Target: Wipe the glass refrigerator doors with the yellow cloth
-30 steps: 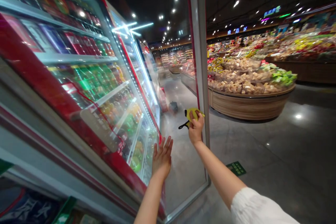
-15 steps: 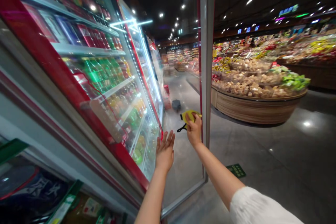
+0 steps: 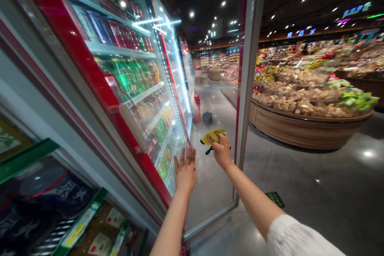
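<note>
Head view: yellow cloth (image 3: 213, 136) bunched under the fingers of our right hand (image 3: 221, 150), which grips it from behind, fingers curled over its top. A black strap (image 3: 209, 150) hangs just below it. Since the two earlier frames, cloth and hand have slid leftward, away from the upright metal frame (image 3: 252, 64) on the right hand's outer side. We read this as a stroke working from the edge toward the middle of the glass door (image 3: 210, 196); whether the cloth truly presses the pane, we cannot tell.

Left hand (image 3: 185, 172) is beside the right, lower and apart from it, unclenched and holding nothing, fingers spread; it looks braced on the glass, contact uncertain. Its pose is much as before.

Farther out, left of the left hand: lit cooler with green bottles (image 3: 126, 73) on a shelf. Below and left of that hand, dark-labelled bottles (image 3: 60, 192), more of them showing now that our view has swung left. Well right of the right hand, a wooden display (image 3: 300, 130) heaped with wrapped goods.
</note>
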`<state>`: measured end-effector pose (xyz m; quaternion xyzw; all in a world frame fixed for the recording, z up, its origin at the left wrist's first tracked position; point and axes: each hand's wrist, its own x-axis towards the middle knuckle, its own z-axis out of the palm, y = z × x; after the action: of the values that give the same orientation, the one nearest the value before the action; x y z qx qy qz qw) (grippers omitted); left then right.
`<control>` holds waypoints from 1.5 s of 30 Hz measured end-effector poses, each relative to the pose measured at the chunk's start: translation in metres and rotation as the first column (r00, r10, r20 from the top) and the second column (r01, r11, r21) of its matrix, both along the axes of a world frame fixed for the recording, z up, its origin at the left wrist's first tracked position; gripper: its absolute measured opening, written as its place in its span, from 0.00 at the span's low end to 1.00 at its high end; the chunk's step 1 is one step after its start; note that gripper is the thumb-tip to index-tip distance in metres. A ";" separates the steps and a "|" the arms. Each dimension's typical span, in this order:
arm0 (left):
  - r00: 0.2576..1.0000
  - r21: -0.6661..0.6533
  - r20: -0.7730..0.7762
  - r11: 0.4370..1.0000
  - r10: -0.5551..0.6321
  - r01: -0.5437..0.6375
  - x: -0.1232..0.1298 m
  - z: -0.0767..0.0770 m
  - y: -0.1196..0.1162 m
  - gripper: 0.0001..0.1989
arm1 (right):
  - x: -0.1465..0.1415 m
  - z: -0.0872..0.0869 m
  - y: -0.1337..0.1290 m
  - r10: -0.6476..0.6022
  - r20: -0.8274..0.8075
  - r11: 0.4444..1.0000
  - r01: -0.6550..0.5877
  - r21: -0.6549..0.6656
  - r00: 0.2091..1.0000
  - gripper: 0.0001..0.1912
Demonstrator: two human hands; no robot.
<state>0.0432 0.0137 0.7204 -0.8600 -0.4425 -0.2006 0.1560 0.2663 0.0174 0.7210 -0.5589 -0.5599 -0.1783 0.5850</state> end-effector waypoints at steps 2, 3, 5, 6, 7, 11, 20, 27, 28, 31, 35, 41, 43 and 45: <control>1.000 -0.006 -0.011 1.000 0.006 -0.006 0.001 -0.002 0.000 0.43 | 0.000 -0.006 -0.006 0.026 0.017 0.999 -0.025 -0.023 1.000 0.24; 1.000 -0.008 -0.017 1.000 0.009 -0.009 0.001 -0.002 0.000 0.44 | 0.001 -0.005 -0.007 0.014 0.004 1.000 -0.013 -0.018 1.000 0.24; 1.000 -0.006 -0.022 1.000 0.009 -0.009 0.001 -0.003 -0.001 0.44 | 0.000 0.002 -0.002 -0.038 -0.046 0.999 0.038 0.016 0.998 0.27; 1.000 -0.003 -0.021 1.000 0.007 -0.007 0.001 -0.004 -0.001 0.45 | -0.004 0.007 0.002 -0.058 -0.067 0.998 0.060 0.032 0.996 0.28; 1.000 0.001 -0.018 1.000 0.004 -0.004 0.001 -0.004 -0.001 0.45 | -0.009 0.011 0.005 -0.068 -0.078 0.996 0.071 0.044 0.995 0.28; 0.999 -0.001 -0.021 0.999 -0.033 0.033 -0.003 -0.002 -0.002 0.46 | -0.028 0.013 0.006 0.038 0.016 0.999 -0.038 -0.001 0.999 0.23; 0.998 0.007 0.027 0.999 0.048 -0.048 -0.042 -0.006 -0.008 0.42 | -0.033 0.043 0.013 -0.002 -0.061 0.985 0.013 0.173 0.998 0.23; 0.997 -0.005 0.070 0.999 0.036 -0.036 -0.040 -0.015 -0.004 0.46 | -0.054 0.014 -0.002 0.128 0.164 0.992 -0.124 -0.033 0.978 0.20; 0.997 -0.016 0.071 0.999 0.029 -0.028 -0.040 -0.016 -0.004 0.47 | -0.054 0.015 -0.002 0.104 0.143 0.994 -0.105 0.001 0.984 0.21; 0.997 -0.040 0.071 0.999 0.023 -0.020 -0.041 -0.014 -0.006 0.47 | -0.064 0.028 0.006 0.024 0.074 0.994 -0.032 0.108 0.997 0.22; 0.998 -0.065 0.056 0.998 0.004 0.000 -0.043 -0.008 -0.009 0.48 | -0.086 0.037 0.010 0.021 0.140 0.997 -0.031 0.064 0.990 0.23; 0.998 -0.058 0.059 0.998 -0.019 0.022 -0.070 -0.011 -0.014 0.42 | -0.078 0.037 0.003 0.053 0.234 0.992 -0.078 0.099 0.971 0.23; 0.995 -0.014 0.097 0.999 0.035 -0.033 -0.085 -0.013 -0.016 0.42 | -0.088 0.044 0.007 -0.021 0.190 0.986 -0.012 0.166 0.982 0.24; 0.987 0.029 0.139 0.996 0.083 -0.088 -0.100 -0.014 -0.016 0.44 | -0.108 0.048 0.011 -0.057 0.194 0.984 0.022 0.178 0.979 0.26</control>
<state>-0.0571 -0.0027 0.7063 -0.8216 -0.4851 -0.2600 0.1485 0.1587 0.0284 0.7695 -0.4958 -0.5865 -0.2932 0.5695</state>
